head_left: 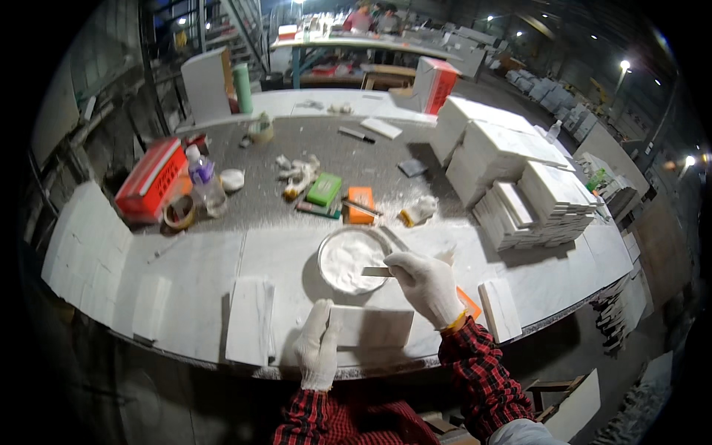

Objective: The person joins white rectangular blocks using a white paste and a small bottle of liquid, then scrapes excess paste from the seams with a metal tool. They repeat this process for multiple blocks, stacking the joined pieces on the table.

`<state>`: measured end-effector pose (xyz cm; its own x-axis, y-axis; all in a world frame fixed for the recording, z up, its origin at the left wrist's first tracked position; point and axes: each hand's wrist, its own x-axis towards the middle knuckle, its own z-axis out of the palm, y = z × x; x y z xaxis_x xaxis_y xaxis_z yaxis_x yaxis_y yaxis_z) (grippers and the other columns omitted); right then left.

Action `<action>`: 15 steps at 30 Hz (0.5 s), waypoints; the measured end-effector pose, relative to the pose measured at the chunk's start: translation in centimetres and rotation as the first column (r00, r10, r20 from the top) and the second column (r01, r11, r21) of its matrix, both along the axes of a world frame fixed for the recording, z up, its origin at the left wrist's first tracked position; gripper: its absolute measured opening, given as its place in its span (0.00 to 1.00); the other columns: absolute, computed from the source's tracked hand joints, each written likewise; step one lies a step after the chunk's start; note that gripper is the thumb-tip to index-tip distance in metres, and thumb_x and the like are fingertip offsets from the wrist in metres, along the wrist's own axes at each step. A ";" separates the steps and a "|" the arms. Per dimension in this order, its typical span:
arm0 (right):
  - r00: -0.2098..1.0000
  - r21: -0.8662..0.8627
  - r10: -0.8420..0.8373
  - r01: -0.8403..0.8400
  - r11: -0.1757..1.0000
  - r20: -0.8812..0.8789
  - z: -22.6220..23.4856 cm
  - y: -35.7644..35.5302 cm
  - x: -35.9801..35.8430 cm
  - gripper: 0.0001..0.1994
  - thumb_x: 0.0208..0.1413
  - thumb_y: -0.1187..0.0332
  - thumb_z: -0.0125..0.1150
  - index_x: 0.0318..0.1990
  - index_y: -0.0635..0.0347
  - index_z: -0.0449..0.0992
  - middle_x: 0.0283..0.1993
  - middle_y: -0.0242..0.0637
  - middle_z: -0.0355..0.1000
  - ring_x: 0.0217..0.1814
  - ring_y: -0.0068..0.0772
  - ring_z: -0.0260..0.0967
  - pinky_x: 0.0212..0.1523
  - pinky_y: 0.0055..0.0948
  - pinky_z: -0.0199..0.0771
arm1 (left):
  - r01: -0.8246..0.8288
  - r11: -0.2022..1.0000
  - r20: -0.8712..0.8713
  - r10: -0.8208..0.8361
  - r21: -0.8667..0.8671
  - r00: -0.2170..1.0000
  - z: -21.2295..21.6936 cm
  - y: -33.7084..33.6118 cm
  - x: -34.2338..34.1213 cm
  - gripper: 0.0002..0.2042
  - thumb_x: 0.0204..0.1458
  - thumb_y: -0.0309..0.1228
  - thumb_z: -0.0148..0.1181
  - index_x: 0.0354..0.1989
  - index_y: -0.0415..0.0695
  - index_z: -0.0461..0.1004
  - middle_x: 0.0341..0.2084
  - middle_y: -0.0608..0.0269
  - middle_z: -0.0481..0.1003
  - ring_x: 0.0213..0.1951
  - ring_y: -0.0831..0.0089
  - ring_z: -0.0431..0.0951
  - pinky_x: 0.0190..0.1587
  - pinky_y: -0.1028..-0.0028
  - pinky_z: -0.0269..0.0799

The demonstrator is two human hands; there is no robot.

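Round bowl [320,261], lumpy white powder [345,259] inside. Right hand [426,285], knit-gloved, knuckles up, grips thin blade [376,272] over bowl's right side. Left hand [319,345], fingers forward, holds smooth rectangular tile [377,327], bowl's near side.

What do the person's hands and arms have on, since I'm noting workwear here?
The left hand and right hand wear white fabric gloves; the right one has a yellow cuff edge. Both arms show red-and-black checked sleeves. Nothing bare shows between glove and sleeve on the right.
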<state>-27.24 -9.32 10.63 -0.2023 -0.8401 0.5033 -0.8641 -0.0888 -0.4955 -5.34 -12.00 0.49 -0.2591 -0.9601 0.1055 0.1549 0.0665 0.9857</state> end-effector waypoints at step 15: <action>0.897 -0.023 -0.281 0.307 0.951 0.343 -1.1 7.6 -0.5 0.08 0.63 0.65 0.60 0.46 0.55 0.80 0.34 0.42 0.79 0.35 0.45 0.77 0.33 0.34 0.75 | 0.013 0.999 -0.038 -0.015 -0.050 0.999 -1.4 0.0 0.1 0.21 0.59 0.20 0.59 0.62 0.32 0.70 0.61 0.52 0.74 0.64 0.67 0.71 0.66 0.70 0.65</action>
